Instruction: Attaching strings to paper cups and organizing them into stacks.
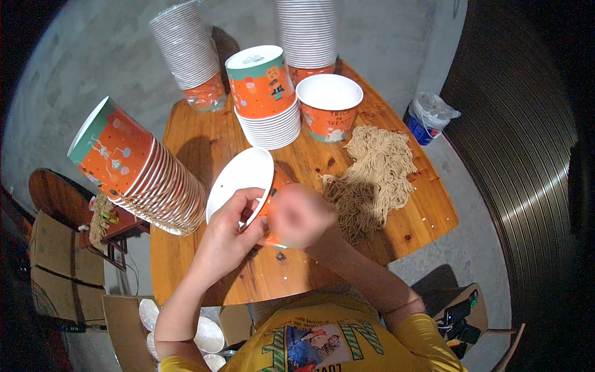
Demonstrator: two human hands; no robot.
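Note:
An orange paper bucket (238,177) with a white inside is tilted over the near part of the table, its mouth turned to the left. My left hand (228,234) is closed on its rim, fingers over the inside edge and thumb outside. Against the bucket's outer right side is my right hand (302,216), smeared by blur, so its fingers and anything in them cannot be made out. Tan cords (381,164) lie in a loose heap just right of that hand, partly in shadow. Another orange bucket (330,96) stands upright behind the heap.
A leaning bucket stack (164,180) with cords between its rims stands at the left. Upside-down buckets (266,127) are stacked mid-table; tall wrapped stacks (186,46) rise behind. The wooden table (427,208) has rounded corners. A lined bin (427,118) stands on the floor; an open carton (127,319) is below left.

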